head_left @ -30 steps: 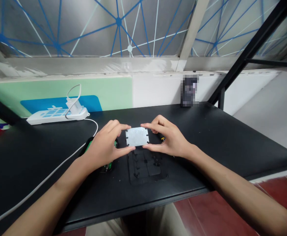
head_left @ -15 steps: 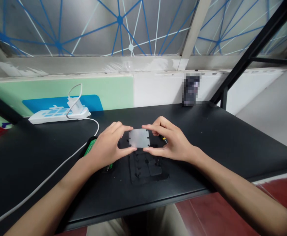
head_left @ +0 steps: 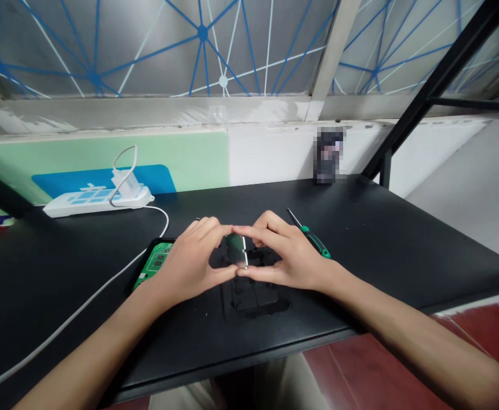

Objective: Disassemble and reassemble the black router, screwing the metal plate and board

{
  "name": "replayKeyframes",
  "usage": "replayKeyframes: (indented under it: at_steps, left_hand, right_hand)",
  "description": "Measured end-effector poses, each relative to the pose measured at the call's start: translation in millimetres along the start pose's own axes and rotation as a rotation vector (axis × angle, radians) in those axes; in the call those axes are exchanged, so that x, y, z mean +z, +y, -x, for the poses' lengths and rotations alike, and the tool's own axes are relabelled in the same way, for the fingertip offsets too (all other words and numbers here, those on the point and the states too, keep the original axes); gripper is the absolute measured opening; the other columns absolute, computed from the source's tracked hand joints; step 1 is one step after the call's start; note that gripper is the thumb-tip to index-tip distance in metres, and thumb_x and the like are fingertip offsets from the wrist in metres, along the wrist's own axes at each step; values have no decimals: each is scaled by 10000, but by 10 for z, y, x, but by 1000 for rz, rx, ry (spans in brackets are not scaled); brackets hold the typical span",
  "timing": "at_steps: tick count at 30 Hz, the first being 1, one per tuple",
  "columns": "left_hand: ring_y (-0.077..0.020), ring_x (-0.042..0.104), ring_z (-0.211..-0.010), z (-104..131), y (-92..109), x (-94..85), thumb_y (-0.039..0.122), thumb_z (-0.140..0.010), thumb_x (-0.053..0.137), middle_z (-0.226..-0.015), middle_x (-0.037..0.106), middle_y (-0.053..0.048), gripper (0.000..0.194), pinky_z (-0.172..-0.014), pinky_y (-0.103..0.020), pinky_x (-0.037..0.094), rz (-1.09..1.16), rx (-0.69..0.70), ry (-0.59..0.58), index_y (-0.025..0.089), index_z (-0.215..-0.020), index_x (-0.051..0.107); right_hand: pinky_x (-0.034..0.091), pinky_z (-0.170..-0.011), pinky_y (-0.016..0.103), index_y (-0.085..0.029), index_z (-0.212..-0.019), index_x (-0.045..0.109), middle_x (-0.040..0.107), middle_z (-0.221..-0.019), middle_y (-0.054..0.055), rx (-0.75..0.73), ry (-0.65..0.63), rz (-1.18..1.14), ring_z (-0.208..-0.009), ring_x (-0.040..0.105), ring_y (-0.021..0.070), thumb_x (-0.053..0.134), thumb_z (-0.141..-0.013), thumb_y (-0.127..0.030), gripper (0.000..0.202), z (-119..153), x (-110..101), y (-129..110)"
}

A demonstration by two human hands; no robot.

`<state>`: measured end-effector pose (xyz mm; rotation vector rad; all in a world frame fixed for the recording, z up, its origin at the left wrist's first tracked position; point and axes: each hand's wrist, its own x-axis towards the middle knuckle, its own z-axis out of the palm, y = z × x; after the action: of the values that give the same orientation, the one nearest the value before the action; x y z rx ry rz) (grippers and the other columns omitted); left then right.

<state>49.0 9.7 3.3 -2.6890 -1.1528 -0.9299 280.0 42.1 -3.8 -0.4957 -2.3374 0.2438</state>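
A small thin plate (head_left: pixel 237 250) is held up between both hands, turned nearly edge-on so its bright side edge shows. My left hand (head_left: pixel 193 256) pinches it from the left with thumb and forefinger. From the right, my right hand (head_left: pixel 285 250) grips its top and bottom corners, fingertips meeting those of the left. Beneath the hands lies a dark, flat frame-like part (head_left: pixel 255 296) on the black table. A green circuit board in a black case (head_left: pixel 157 259) is partly hidden by my left hand. Beyond my right hand rests a green-handled screwdriver (head_left: pixel 315 242).
At the back left, a white power strip (head_left: pixel 99 200) holds a plugged adapter (head_left: pixel 126 183); its white cable (head_left: pixel 91 304) runs across the black table (head_left: pixel 386 245) toward the front left. A blurred-out dark object (head_left: pixel 328 155) leans on the back wall.
The plate has turned from facing the camera to nearly edge-on. The hands have come closer together, and more of the screwdriver and circuit board shows.
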Motion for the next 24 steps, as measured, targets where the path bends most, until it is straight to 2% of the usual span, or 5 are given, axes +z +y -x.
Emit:
replayKeyframes:
  at_steps: [5,9,13,19,24]
  left_hand:
    - [-145,477,-680,11,-2,-9,307,-811,826,-793,444,48,481,-600,-250,381,158,-68,112,162,-1208,597]
    - [-131,457,-663,10,29,-7,340,-817,833,-778,432,57,511,-598,-238,374,234,-76,144,180,-1251,615]
    - [-132,464,-675,8,96,-8,370,-831,821,-772,431,56,519,-602,-234,379,284,-69,115,191,-1272,615]
    - [-127,490,-670,-4,117,-49,315,-798,843,-767,437,65,507,-619,-235,408,295,-107,143,204,-1229,601]
    - [-129,494,-686,-7,37,-92,313,-781,845,-797,450,60,499,-636,-239,417,261,-109,133,215,-1193,581]
  right_hand:
    - [582,-741,347,-289,-1488,394,531,-1049,48,75,-6,-70,-876,568,170,793,-734,-577,901,-14,6,75]
    - [570,-778,367,-264,-1410,484,521,-1026,46,91,-77,-106,-884,554,178,780,-755,-570,781,-26,61,103]
    - [553,-756,336,-213,-1247,583,517,-964,37,62,-19,-185,-853,527,166,788,-790,-479,567,-34,111,98]
    - [551,-773,338,-223,-1298,570,525,-977,34,93,-24,-166,-865,553,163,809,-786,-390,589,-30,87,141]
    - [558,-811,373,-200,-1296,590,520,-1020,47,169,-45,-56,-884,580,172,793,-791,-405,582,-21,26,169]
